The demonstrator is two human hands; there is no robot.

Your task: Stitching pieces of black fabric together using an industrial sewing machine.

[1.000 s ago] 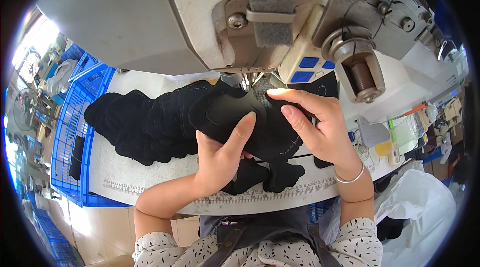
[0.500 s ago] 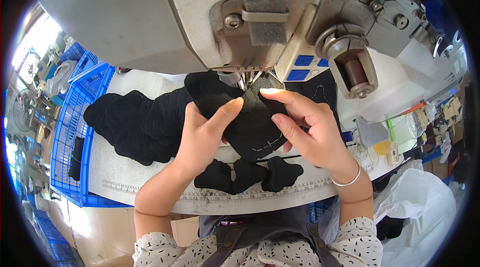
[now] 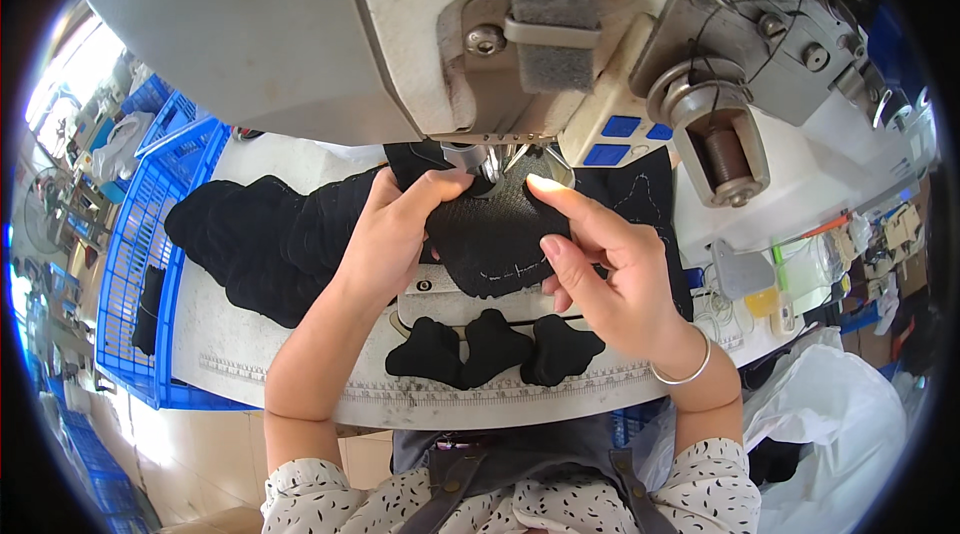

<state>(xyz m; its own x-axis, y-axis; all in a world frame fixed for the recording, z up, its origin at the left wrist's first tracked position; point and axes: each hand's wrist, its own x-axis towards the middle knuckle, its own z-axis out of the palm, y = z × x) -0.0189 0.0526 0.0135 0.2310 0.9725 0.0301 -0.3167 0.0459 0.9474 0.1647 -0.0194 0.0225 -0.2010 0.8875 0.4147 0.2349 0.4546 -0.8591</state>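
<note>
Your grip is two-handed on the black fabric piece (image 3: 497, 234): your left hand (image 3: 385, 234) pinches its upper left edge between thumb and curled fingers, while your right hand (image 3: 610, 269) lies more open, forefinger stretched along the top edge toward the needle area and thumb pressed on the cloth below. The piece, marked with a pale stitched outline, lies flat on the table (image 3: 230, 334) directly under the head of the sewing machine (image 3: 400, 44), whose bulk overhangs and hides the far edge of the cloth. Both forearms rise from the lower edge, wrists bent inward; a thin bangle (image 3: 682, 374) circles your right wrist. To the left a heap of black fabric (image 3: 265, 239) trails off beside a blue plastic crate (image 3: 140, 264). Three small black shaped pieces (image 3: 495, 349) sit in a row near the table's front edge, between your arms. A white plastic bag (image 3: 840, 414) lies at lower right.
</note>
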